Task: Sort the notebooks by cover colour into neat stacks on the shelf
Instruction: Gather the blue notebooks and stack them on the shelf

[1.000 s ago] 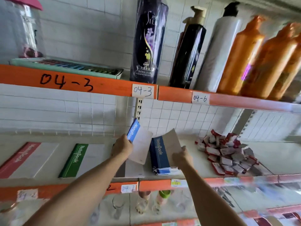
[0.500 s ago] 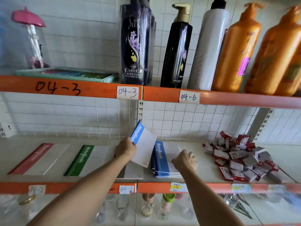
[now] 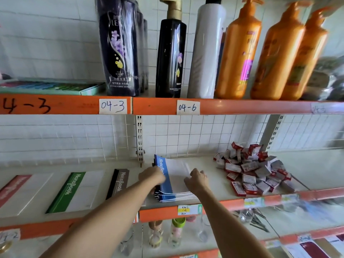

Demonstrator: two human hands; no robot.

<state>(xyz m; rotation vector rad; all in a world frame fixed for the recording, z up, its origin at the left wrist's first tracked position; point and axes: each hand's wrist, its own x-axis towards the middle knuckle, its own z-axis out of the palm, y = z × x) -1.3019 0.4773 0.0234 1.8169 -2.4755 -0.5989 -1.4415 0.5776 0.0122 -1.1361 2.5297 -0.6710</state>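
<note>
On the middle shelf [image 3: 214,194], both hands rest on the blue notebook stack [image 3: 173,181]. The left hand [image 3: 151,176] lies curled over the blue spine strip, covering part of the white word "NoteBook"; whether its grip clasps the top copy cannot be told. The right hand [image 3: 197,180] presses loosely bent fingers on the white right-hand edge of the top cover, grasping nothing. The stack lies flat between the two hands, its page edges showing at the front.

Half a second ago the left hand held one blue notebook tilted up above the shelf; that notebook now lies flat on the stack, and a brown-spined notebook [image 3: 119,183] marked "NoteBook", hidden then, shows just left of the left arm.

Further left lie a green notebook [image 3: 74,190] marked "NoteBook" and a red notebook [image 3: 16,190] with blurred lettering. Right of the stack sits a heap of small red-and-white boxes [image 3: 253,174]. The orange rail above carries labels "04-3" [image 3: 113,106] and "04-6" [image 3: 188,107], below pump bottles [image 3: 240,53].
</note>
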